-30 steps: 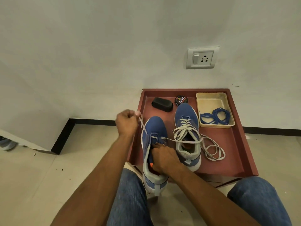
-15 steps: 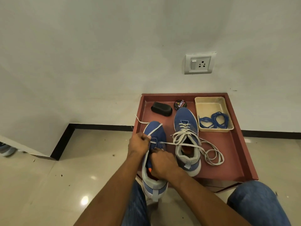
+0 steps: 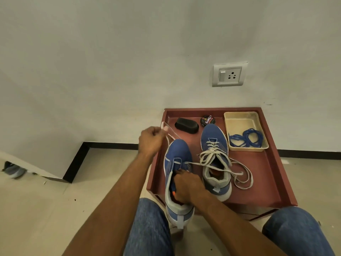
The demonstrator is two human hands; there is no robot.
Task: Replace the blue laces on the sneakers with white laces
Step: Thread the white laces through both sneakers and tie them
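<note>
Two blue sneakers sit on a red-brown tray [image 3: 267,182]. The left sneaker [image 3: 177,156] hangs over the tray's near edge, with a white lace [image 3: 170,134] threaded only through its lowest eyelets. My left hand [image 3: 150,140] pinches that lace's end, raised up and to the left of the toe. My right hand [image 3: 186,187] grips the tongue and collar of the left sneaker. The right sneaker [image 3: 215,157] is fully laced in white, its loose ends trailing to the right. The blue laces [image 3: 246,138] lie coiled in a cream tray [image 3: 241,117].
A black shoe brush [image 3: 186,125] and a round polish tin [image 3: 207,120] sit at the tray's far edge by the wall. A wall socket [image 3: 229,74] is above. My knees in jeans [image 3: 149,228] flank the tray's near side. Another shoe [image 3: 13,170] lies far left.
My left hand rose from the sneaker's eyelets up and to the left, pulling the white lace end out taut. My right hand stayed on the sneaker.
</note>
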